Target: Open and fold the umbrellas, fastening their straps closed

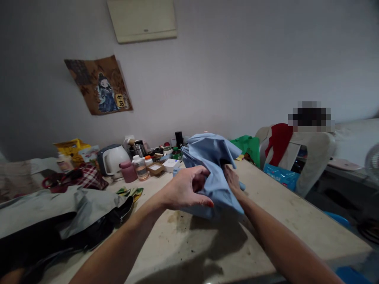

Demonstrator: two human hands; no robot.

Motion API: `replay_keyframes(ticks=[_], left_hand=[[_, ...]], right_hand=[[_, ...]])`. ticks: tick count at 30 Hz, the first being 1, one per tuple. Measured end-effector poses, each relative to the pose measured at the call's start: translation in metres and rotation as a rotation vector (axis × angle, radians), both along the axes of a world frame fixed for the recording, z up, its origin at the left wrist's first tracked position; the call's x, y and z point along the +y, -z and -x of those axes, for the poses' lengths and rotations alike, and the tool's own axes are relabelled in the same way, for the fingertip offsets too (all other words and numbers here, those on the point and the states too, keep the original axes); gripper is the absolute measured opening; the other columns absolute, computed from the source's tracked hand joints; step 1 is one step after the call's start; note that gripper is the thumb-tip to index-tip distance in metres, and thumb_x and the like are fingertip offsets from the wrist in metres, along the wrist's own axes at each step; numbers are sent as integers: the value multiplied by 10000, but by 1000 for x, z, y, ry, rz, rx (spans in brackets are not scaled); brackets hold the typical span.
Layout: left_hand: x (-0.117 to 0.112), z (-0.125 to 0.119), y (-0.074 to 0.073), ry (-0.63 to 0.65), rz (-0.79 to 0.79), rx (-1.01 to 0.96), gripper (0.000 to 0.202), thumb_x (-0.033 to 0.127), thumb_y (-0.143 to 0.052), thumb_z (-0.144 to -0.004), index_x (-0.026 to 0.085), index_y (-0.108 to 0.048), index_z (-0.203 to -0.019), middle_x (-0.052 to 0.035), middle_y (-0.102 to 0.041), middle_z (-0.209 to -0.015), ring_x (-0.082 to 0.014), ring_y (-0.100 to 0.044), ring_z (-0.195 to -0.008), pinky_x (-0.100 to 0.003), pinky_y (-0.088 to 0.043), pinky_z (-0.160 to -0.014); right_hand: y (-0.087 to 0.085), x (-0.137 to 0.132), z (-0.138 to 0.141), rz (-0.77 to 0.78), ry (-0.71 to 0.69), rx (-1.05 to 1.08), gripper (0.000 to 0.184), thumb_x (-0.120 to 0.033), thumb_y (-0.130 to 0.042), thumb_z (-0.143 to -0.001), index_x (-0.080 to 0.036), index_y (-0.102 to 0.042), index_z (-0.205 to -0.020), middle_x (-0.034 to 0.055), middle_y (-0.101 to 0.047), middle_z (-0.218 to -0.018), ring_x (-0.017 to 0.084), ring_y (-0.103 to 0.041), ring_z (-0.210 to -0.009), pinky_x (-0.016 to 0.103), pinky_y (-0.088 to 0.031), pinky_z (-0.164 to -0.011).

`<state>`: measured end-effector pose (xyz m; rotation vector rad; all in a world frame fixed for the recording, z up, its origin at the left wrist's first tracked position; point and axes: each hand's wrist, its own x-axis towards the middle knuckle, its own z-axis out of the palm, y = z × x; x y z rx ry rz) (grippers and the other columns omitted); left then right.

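Left forearm [139,232]: bare, entering from 7 o'clock.
Left hand [188,187]: fingers curled, apart from thumb [204,200]; thumb points to 3 o'clock, red-tipped.
Right forearm [272,228]: bare, entering from 5 o'clock.
Right hand [231,179]: towards 11 o'clock, fingertips hidden.

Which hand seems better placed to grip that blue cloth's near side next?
Likely the left hand: its thumb and fingers are apart at the near side of the blue cloth, whose folds partly hide the right hand.
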<state>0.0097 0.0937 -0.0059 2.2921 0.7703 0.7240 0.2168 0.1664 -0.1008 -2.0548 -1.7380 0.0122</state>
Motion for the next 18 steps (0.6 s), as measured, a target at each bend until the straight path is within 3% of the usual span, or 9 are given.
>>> replay_keyframes(ticks=[1, 3, 5, 8, 11, 13, 16, 18], left_hand=[[-2, 1, -1, 43, 89, -60, 436, 332, -804, -647, 146, -624, -999, -22, -637, -718, -170, -607, -660, -273, -471, -590], [-5, 2, -1, 55, 147, -202, 203, 314, -708, -746, 151, -616, -826, 0, -583, -646, -118, -543, -583, -241, -432, -557], [-6, 2, 2, -51, -28, -326, 161, 314, -642, -809, 157, -630, -838, -33, -619, -761, -130, -578, -691, -266, -475, -661], [-1, -3, 14, -334, -366, -351, 353, 355, -695, -785, 161, -603, -1065, -78, -629, -965, -189, -604, -899, -349, -495, -844], [3, -8, 26, -496, -493, -299, 661, 243, -765, -675, 156, -486, -1268, -116, -593, -1125, -241, -577, -1053, -419, -479, -934], [-1, -6, 29, -398, -456, -233, 656, 105, -672, -680, 165, -477, -1303, -104, -614, -1112, -215, -595, -998, -385, -501, -882], [-19, 10, 21, 11, -125, -72, 387, 51, -560, -744, 173, -639, -1103, -60, -679, -870, -143, -591, -682, -274, -492, -616], [-29, 27, 12, 260, 86, -59, 185, 97, -562, -806, 176, -701, -900, -65, -681, -740, -145, -588, -624, -262, -469, -551]], right_hand=[[1, 1, -1, 10, 14, -2, 395, -142, -313, -973, -123, -492, -1325, 180, -636, -1203, 267, -634, -1067, 319, -429, -798], [2, 3, -4, 18, 30, -4, 410, -108, -283, -968, -133, -503, -1313, 178, -636, -1198, 269, -638, -1065, 327, -431, -798], [1, 4, -5, 24, 36, -5, 405, -96, -278, -960, -127, -529, -1276, 178, -624, -1222, 279, -638, -1068, 339, -437, -803], [-4, 3, -3, 60, 45, -2, 398, -105, -294, -957, -106, -537, -1272, 187, -624, -1228, 291, -648, -1052, 352, -451, -795], [-7, 1, -2, 55, 48, -15, 416, -109, -274, -965, -108, -509, -1308, 183, -624, -1234, 281, -642, -1067, 345, -454, -803], [-7, 0, -3, 41, 50, -28, 423, -119, -258, -975, -112, -497, -1325, 177, -626, -1232, 274, -636, -1074, 337, -454, -808], [-5, -1, -5, 36, 52, -45, 434, -98, -258, -970, -119, -504, -1327, 174, -645, -1194, 268, -638, -1071, 325, -454, -812], [-4, -1, -5, 19, 47, -57, 427, -80, -269, -959, -129, -533, -1291, 178, -646, -1181, 268, -642, -1063, 325, -453, -815]])
